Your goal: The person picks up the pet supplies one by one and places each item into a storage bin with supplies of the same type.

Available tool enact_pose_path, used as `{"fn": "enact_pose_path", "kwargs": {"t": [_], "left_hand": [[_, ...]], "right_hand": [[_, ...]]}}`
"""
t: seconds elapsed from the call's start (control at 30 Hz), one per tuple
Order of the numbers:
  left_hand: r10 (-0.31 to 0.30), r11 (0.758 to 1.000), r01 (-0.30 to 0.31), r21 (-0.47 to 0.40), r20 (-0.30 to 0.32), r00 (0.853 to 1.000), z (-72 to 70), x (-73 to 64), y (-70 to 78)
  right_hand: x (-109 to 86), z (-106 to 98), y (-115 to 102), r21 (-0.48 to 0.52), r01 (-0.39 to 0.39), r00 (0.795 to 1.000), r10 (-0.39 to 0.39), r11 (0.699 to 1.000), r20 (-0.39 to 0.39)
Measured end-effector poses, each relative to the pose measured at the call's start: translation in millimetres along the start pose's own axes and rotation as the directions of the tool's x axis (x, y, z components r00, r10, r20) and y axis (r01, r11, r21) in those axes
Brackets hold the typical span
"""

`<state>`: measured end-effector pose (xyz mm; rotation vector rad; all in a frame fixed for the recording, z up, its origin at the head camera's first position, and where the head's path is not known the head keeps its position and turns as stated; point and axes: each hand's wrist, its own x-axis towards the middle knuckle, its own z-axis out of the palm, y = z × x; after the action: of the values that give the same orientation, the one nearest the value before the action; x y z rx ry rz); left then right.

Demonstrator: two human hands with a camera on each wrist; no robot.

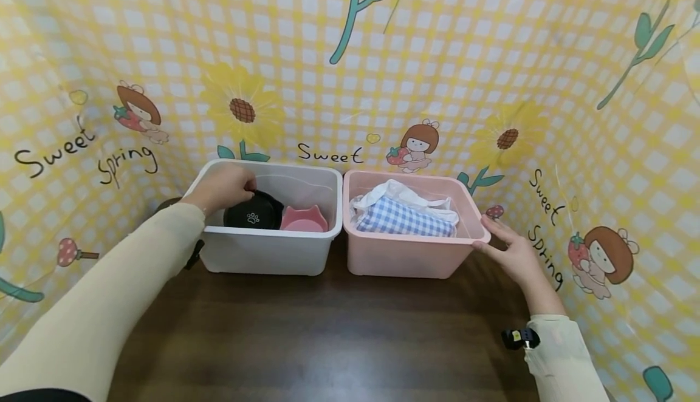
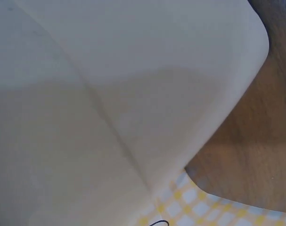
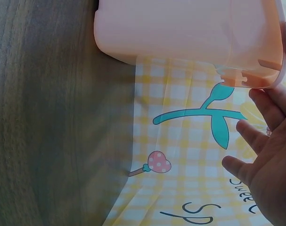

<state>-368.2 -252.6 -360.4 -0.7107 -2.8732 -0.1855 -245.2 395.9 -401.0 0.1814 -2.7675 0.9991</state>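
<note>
My left hand (image 1: 226, 186) reaches over the rim of the white bin (image 1: 262, 253), and its fingers pinch the upper edge of a black pet bowl (image 1: 254, 211). That bowl has a white paw print, and it stands tilted inside the bin. Beside it lies a pink cat-eared bowl (image 1: 304, 220). At the right, the pink bin (image 1: 407, 259) holds a blue checked cloth (image 1: 407, 217) with white fabric around it. My right hand (image 1: 511, 250) touches that bin's right front corner. In the right wrist view, several of its fingers (image 3: 253, 139) are spread and straight, apart from the bin.
Both bins stand side by side on a dark brown tabletop (image 1: 328, 335). A yellow checked sheet (image 1: 339, 104) with printed flowers and figures rises behind and at both sides. A dark object (image 1: 168, 204), mostly hidden, shows left of the white bin.
</note>
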Motion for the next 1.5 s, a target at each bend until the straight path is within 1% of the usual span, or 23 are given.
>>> {"fn": "enact_pose_path", "kwargs": {"t": [0.2, 0.3, 0.57, 0.67, 0.77, 0.9, 1.0, 1.1, 1.17, 1.27, 1.4, 1.5], "left_hand": [[-0.023, 0.997, 0.027, -0.071, 0.058, 0.998, 8.0, -1.1, -8.9], [-0.037, 0.994, 0.043, -0.103, 0.066, 0.997, 11.8, 0.2, -11.4], [-0.059, 0.986, 0.067, -0.150, 0.061, 0.996, 16.8, 2.2, -12.9], [-0.077, 0.975, 0.088, -0.206, 0.061, 0.995, 16.4, 2.2, -15.2], [-0.106, 0.966, 0.112, -0.232, 0.037, 0.994, 16.5, 1.7, -18.7], [-0.169, 0.951, 0.163, -0.264, -0.001, 0.986, 13.1, -1.6, -20.1], [-0.209, 0.923, 0.197, -0.332, -0.001, 0.978, 6.3, -6.2, -16.4], [-0.217, 0.889, 0.210, -0.407, 0.030, 0.976, -2.2, -12.7, -12.4], [-0.211, 0.871, 0.213, -0.443, 0.053, 0.976, -8.7, -19.9, -10.8], [-0.210, 0.849, 0.219, -0.482, 0.074, 0.975, -19.5, -34.7, -8.7], [-0.224, 0.823, 0.222, -0.523, 0.061, 0.973, -32.8, -51.9, -4.4], [-0.225, 0.804, 0.209, -0.556, 0.039, 0.973, -39.5, -56.4, 0.6]], "right_hand": [[0.5, 1.2, -1.1, -0.003, -0.007, 1.000, 0.007, 1.000, -0.003], [0.9, 0.7, -1.3, -0.009, -0.011, 1.000, 0.011, 1.000, -0.007], [-0.9, 1.3, 1.8, -0.009, -0.012, 1.000, 0.012, 1.000, -0.002], [-1.4, 1.3, 2.5, -0.004, -0.014, 1.000, 0.014, 1.000, -0.007], [-0.8, 1.7, 2.3, 0.003, -0.011, 1.000, 0.011, 1.000, -0.013], [0.2, 2.1, 1.5, 0.007, -0.009, 1.000, 0.009, 1.000, -0.008], [0.5, 2.4, 1.1, 0.017, -0.014, 1.000, 0.014, 1.000, -0.007], [0.5, 4.4, 1.4, 0.041, -0.021, 1.000, 0.021, 0.999, -0.011], [-0.5, 7.7, 1.7, 0.060, -0.022, 1.000, 0.023, 0.998, -0.006], [-2.6, 13.4, 1.4, 0.071, -0.010, 1.000, 0.010, 0.997, 0.003], [-4.4, 17.1, 0.2, 0.083, 0.033, 0.999, -0.032, 0.996, -0.016], [-7.3, 16.0, 1.5, 0.103, 0.045, 0.998, -0.039, 0.994, -0.054]]}}
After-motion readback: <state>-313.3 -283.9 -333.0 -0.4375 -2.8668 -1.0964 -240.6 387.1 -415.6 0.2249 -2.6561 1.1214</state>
